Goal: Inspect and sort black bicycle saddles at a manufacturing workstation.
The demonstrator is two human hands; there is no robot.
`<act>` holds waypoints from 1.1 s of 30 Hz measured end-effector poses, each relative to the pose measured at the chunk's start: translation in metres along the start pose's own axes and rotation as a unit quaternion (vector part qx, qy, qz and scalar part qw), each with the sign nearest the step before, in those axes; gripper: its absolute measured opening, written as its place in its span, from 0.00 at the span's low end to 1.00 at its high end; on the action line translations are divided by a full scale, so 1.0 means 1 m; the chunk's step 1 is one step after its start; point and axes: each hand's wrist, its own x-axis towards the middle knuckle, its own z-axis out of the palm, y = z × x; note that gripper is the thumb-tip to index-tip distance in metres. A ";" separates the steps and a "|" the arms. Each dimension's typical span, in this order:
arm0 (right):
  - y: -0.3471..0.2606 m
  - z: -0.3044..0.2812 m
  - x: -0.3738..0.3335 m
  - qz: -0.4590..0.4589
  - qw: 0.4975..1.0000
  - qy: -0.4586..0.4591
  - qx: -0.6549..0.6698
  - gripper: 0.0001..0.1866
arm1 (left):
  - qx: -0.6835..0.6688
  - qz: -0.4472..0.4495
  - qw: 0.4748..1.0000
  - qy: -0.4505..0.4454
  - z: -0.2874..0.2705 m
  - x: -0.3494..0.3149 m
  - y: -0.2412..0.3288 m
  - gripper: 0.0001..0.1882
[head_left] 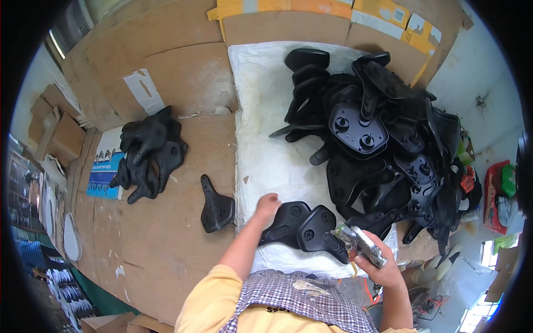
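Two black bicycle saddles lie side by side in front of me, a left one and a right one whose edges overlap or touch. My left hand hovers at the upper left of the left saddle, its fingers curled; what they hold, if anything, is hidden. In my right hand is a silver metal hand tool, its front end by the nose of the right saddle. Whether the tool touches the saddle is hard to see. A single black saddle rests on the cardboard to the left.
A big heap of black saddles covers the right of the white sheet. A smaller pile sits on the cardboard surface at left, partly over a blue-and-white printed sheet. Cardboard walls border the back.
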 end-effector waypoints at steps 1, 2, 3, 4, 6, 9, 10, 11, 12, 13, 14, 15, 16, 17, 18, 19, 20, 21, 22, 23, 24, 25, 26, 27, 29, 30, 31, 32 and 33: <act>0.000 0.002 -0.002 -0.006 1.000 -0.009 -0.003 0.28 | 0.103 0.075 0.991 0.045 0.012 0.003 -0.005 0.23; 0.000 0.004 -0.003 -0.018 0.999 -0.027 0.000 0.28 | 0.236 0.085 0.967 0.054 0.020 0.002 -0.006 0.28; 0.000 0.005 -0.004 -0.032 0.999 -0.030 -0.019 0.29 | 0.197 0.077 0.977 -0.008 0.026 0.001 -0.004 0.29; 0.000 0.007 -0.005 -0.033 0.998 -0.050 -0.021 0.29 | 0.181 0.032 0.980 -0.072 0.028 -0.004 0.000 0.29; 0.001 0.011 -0.004 -0.020 0.999 -0.043 0.004 0.29 | 0.408 0.073 0.907 -0.078 0.027 -0.017 0.015 0.29; 0.002 0.016 -0.004 -0.025 0.999 -0.043 0.004 0.29 | 0.420 0.034 0.905 -0.066 0.026 -0.030 0.036 0.28; 0.001 0.017 -0.006 -0.023 0.999 -0.036 -0.005 0.29 | 0.448 0.031 0.891 -0.062 0.027 -0.031 0.040 0.29; 0.000 0.017 -0.007 -0.046 0.998 -0.039 -0.010 0.29 | 0.467 0.040 0.882 -0.053 0.028 -0.029 0.044 0.29; -0.001 0.017 -0.010 -0.037 0.999 -0.033 -0.016 0.29 | 0.464 0.066 0.883 -0.021 0.028 -0.026 0.045 0.29; -0.002 0.016 -0.013 -0.041 0.998 -0.037 -0.023 0.29 | 0.445 0.029 0.893 -0.061 0.026 -0.024 0.044 0.29; -0.003 0.015 -0.017 -0.043 0.998 -0.037 -0.025 0.29 | 0.424 0.012 0.902 -0.079 0.023 -0.022 0.043 0.29; -0.004 0.013 -0.020 -0.053 0.997 -0.044 -0.035 0.29 | 0.358 0.015 0.926 -0.120 0.014 -0.021 0.041 0.28; -0.004 0.011 -0.024 -0.059 0.997 -0.033 -0.038 0.29 | 0.288 0.042 0.948 -0.128 0.003 -0.021 0.040 0.28; -0.003 0.010 -0.028 -0.077 0.996 -0.033 -0.029 0.30 | 0.177 0.009 0.974 -0.142 -0.010 -0.026 0.037 0.26; -0.001 0.009 -0.031 -0.091 0.995 -0.032 -0.011 0.30 | 0.061 -0.038 0.984 -0.165 -0.026 -0.033 0.037 0.25; 0.000 0.006 -0.036 -0.085 0.996 -0.031 0.009 0.30 | -0.020 0.000 0.994 -0.103 -0.044 -0.037 0.041 0.23; 0.001 0.006 -0.040 -0.084 0.996 -0.020 0.003 0.30 | -0.092 0.000 0.993 -0.068 -0.063 -0.046 0.045 0.20; 0.003 0.005 -0.043 -0.082 0.996 -0.025 0.015 0.30 | -0.182 0.033 0.982 -0.038 -0.084 -0.050 0.054 0.19; 0.004 0.003 -0.045 -0.081 0.996 -0.035 0.025 0.30 | -0.250 0.041 0.967 -0.002 -0.102 -0.048 0.066 0.17; 0.004 0.003 -0.047 -0.076 0.996 -0.042 0.036 0.29 | -0.312 0.077 0.947 0.028 -0.115 -0.049 0.077 0.15; 0.004 0.003 -0.049 -0.079 0.995 -0.045 0.032 0.29 | -0.371 0.139 0.917 0.045 -0.128 -0.051 0.086 0.13; 0.003 0.002 -0.051 -0.064 0.996 -0.065 -0.003 0.29 | -0.363 0.109 0.922 0.072 -0.137 -0.050 0.095 0.13; 0.001 0.002 -0.051 -0.057 0.994 -0.081 -0.035 0.29 | -0.373 0.136 0.911 0.113 -0.143 -0.048 0.102 0.12; -0.001 0.001 -0.051 -0.048 0.992 -0.085 -0.075 0.29 | -0.383 0.167 0.897 0.143 -0.146 -0.046 0.106 0.12; -0.007 0.001 -0.050 -0.045 0.994 -0.083 -0.057 0.29 | -0.393 0.156 0.892 0.160 -0.143 -0.043 0.107 0.11; -0.010 0.002 -0.049 -0.057 0.995 -0.069 -0.041 0.29 | -0.405 0.138 0.888 0.170 -0.139 -0.041 0.103 0.11; -0.011 0.004 -0.047 -0.077 0.996 -0.051 0.003 0.28 | -0.404 0.149 0.888 0.162 -0.135 -0.040 0.099 0.11; -0.013 0.005 -0.045 -0.101 0.994 -0.031 0.022 0.28 | -0.399 0.140 0.890 0.169 -0.130 -0.040 0.093 0.11; -0.015 0.005 -0.044 -0.103 0.994 -0.005 0.026 0.28 | -0.393 0.132 0.892 0.179 -0.127 -0.040 0.087 0.11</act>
